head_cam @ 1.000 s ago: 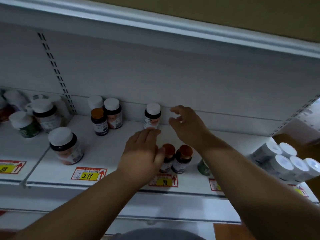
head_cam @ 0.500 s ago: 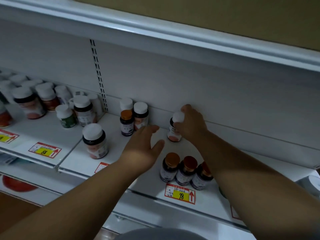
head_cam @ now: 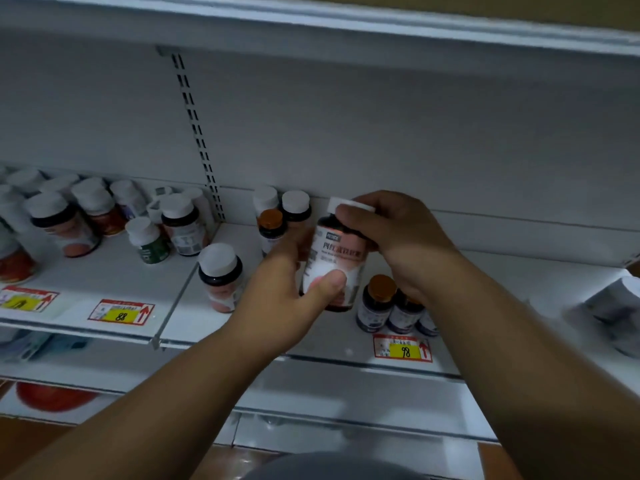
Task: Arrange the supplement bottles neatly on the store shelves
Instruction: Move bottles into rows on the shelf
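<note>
While the bottle [head_cam: 334, 261] is held clear of the shelf [head_cam: 104, 271] between both hands, it is best kept upright and turned label-forward before being set down. The left hand [head_cam: 280, 292] is curled round its lower body, thumb pressed on the label; the fingers [head_cam: 349, 216] of the right hand [head_cam: 398, 237] are clamped on the white cap. A free spot beside similar bottles should be chosen. The label's writing is too blurred to read. Below the fingers, price tags read 98 [head_cam: 403, 349] and, leftward, 88 [head_cam: 120, 315].
</note>
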Tool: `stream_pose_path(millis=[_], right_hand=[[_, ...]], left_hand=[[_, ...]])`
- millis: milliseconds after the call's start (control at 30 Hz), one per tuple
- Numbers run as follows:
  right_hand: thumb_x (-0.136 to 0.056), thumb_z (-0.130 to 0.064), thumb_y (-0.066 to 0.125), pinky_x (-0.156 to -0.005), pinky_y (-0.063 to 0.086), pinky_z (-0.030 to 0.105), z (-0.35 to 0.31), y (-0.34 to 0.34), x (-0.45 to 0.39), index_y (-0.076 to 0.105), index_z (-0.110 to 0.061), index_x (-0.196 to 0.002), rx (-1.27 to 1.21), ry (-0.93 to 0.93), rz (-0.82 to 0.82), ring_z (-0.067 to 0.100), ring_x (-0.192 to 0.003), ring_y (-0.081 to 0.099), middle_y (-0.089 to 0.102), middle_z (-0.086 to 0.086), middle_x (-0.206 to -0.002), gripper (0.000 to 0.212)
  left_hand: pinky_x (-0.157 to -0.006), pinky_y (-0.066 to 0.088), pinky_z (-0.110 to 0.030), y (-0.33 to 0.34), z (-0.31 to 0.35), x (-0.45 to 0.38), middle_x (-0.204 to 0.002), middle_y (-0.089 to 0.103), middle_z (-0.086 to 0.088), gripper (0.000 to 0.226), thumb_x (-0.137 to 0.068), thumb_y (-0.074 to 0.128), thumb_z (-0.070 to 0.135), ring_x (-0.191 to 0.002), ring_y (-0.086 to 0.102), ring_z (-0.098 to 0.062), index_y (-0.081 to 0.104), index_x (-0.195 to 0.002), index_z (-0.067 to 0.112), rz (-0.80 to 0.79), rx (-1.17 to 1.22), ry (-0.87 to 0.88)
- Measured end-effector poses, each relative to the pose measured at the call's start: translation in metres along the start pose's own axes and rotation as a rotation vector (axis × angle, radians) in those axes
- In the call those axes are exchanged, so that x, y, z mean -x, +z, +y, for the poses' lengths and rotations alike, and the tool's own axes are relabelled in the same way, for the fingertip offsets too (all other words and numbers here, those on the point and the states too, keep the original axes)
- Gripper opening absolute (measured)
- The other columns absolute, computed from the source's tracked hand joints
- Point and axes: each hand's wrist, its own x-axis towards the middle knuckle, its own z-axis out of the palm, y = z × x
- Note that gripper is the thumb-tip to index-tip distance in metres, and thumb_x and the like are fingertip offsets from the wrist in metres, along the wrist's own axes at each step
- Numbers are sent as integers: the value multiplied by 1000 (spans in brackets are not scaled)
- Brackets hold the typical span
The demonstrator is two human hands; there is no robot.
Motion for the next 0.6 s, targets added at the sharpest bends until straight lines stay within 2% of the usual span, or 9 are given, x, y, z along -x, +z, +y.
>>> stream_pose_path(millis=[67,167,200,267,333,433,500,567,600], right_hand=[[-72,-40,77,-81,59,47,3,10,10,70,-18,-90,1,37,-16,16,-80,72,75,0,-84,29],[-57,-53,76,-81,59,42,5,20,18,69,-23,-93,39,77,-47,12,-82,72,75,-5,-88,48],[-57,-53,76,-81,59,40,6,23,18,69,-24,-94,56,74,-57,10,-82,71,74,-6,-88,48],[-65,-48,78,-77,58,34,7,29,16,68,-27,-94,94,63,-84,5,-81,70,73,-9,-89,37],[-71,-41,78,-70,54,24,9,35,13,66,-29,-94,135,54,-111,-1,-80,67,71,-13,-90,28],[-72,-36,80,-67,48,18,13,49,6,63,-31,-95,202,43,-152,-4,-81,63,67,-16,-92,30],[-71,-34,81,-72,50,21,20,59,1,62,-31,-99,253,40,-164,-2,-85,61,65,-16,-95,34],[-71,-30,80,-72,49,21,26,73,-2,61,-29,-100,289,47,-160,-1,-85,60,64,-15,-96,34],[-71,-29,80,-70,47,20,29,80,-3,61,-28,-99,327,38,-155,-1,-85,59,64,-14,-97,34]], left_hand=[[-81,43,-10,-4,-4,12,-114,60,27,52,-79,53,63,-106,56,6,44,-125,41,-4,28,-41],[-79,41,-4,-10,-7,25,-111,56,38,51,-76,54,64,-105,54,12,41,-122,45,5,35,-95],[-79,41,-3,-12,-8,28,-110,55,40,50,-75,54,64,-105,53,14,40,-120,46,5,27,-109],[-81,41,-6,-17,-15,32,-113,56,34,56,-75,54,67,-106,53,12,39,-123,45,16,-2,-146],[-85,40,-9,-23,-23,40,-121,52,25,69,-75,53,70,-111,50,8,38,-134,36,75,-104,-187],[-86,33,-1,-44,-34,45,-120,49,11,59,-84,57,49,-107,45,5,45,-134,20,213,-335,-155],[-90,32,-9,-59,-46,39,-120,54,1,45,-87,54,32,-110,48,-10,51,-129,15,217,-540,-85],[-96,39,-32,-73,-64,32,-126,56,-9,42,-85,46,22,-114,50,-27,55,-125,12,152,-717,-23],[-96,41,-38,-78,-73,29,-127,56,-12,44,-82,45,19,-114,51,-32,57,-124,10,113,-784,6]])
